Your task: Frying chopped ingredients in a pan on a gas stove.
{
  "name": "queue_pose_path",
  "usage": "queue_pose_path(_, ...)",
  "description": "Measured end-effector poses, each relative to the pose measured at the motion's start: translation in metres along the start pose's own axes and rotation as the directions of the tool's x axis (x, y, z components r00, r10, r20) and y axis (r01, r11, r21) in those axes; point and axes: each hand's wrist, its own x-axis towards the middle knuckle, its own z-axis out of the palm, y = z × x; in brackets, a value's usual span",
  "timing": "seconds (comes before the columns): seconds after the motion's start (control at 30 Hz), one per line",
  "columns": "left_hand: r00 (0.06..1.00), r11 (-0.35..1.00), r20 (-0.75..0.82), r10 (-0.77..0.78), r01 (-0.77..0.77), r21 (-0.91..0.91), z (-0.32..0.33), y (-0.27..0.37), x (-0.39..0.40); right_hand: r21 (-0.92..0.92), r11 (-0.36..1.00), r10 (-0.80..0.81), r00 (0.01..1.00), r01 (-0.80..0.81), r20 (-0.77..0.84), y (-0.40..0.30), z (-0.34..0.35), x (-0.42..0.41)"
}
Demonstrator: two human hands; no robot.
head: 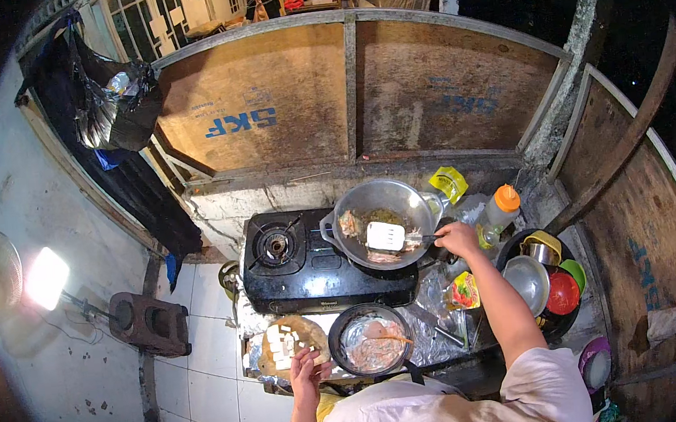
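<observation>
My right hand [459,240] grips the dark handle of a slotted spatula [385,236], its pale blade inside a metal wok [381,192]. The wok sits over the stove's right burner, with a little oil and several clumps of frying food [349,224] in it. My left hand [308,377], fingers loosely curled and apart, is at the near edge of a round wooden chopping board [314,329]. Pale cut blocks [283,345], possibly tofu, lie on that board. Beside it stands a dark bowl [333,345] of wet, pinkish mixture with a spoon [396,339] in it.
A black two-burner gas stove [321,291] fills the middle of the counter. Right of the bowl lies a knife [438,327], near a food packet [464,291]. A yellow pouch [449,184], an orange-capped bottle [498,215] and a basin of dishes [565,321] stand farther right.
</observation>
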Motion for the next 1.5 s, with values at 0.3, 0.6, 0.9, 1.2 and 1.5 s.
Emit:
queue_pose_path(0.3, 1.000, 1.000, 0.014, -0.024, 0.024, -0.001, 0.003, -0.006, 0.006, -0.169, 0.977, -0.153, 0.982, 0.133, -0.109, -0.007, -0.043, -0.026)
queue_pose_path(0.6, 1.000, 1.000, 0.021, -0.019, 0.018, 0.011, 0.005, -0.006, 0.006, -0.133, 0.991, -0.024, 0.992, 0.007, -0.122, -0.022, 0.021, 0.027)
queue_pose_path(0.9, 1.000, 1.000, 0.015, 0.001, -0.001, -0.025, 0.003, 0.001, 0.003, -0.025, 0.989, 0.145, 0.986, -0.143, 0.087, -0.015, 0.052, 0.042)
queue_pose_path(1.2, 1.000, 1.000, 0.015, -0.026, 0.026, 0.001, 0.007, 0.001, 0.004, 0.077, 0.997, 0.010, 0.999, -0.013, 0.048, 0.016, -0.020, -0.016)
queue_pose_path(1.5, 0.999, 1.000, 0.024, -0.027, 0.027, 0.015, 0.007, -0.005, 0.011, -0.151, 0.982, -0.135, 0.977, 0.110, -0.165, 0.005, -0.049, -0.029)
